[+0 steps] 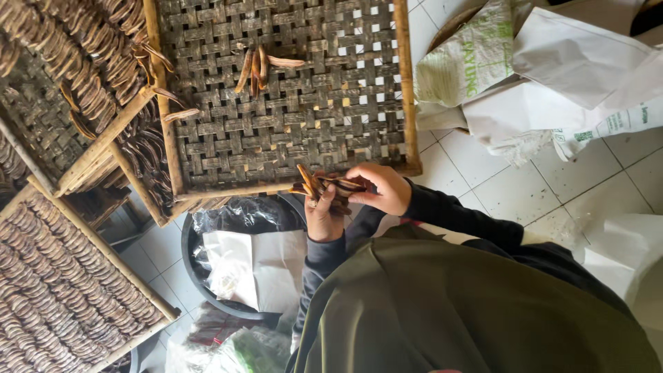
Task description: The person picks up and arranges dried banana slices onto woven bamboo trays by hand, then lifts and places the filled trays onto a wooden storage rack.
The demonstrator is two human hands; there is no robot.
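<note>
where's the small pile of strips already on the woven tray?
Head view, top centre: the small pile of brown strips lies on the woven bamboo tray, near its far edge, well above both hands; packed trays sit to its left.

Rough woven bamboo tray [290,131]; matt white paper sacks [573,62].

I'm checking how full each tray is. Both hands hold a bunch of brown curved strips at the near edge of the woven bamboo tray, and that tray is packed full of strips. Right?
Not quite. In the head view the woven bamboo tray holds only a few strips; the rest is bare. The left hand and right hand do hold a bunch of strips at its near edge.
</note>
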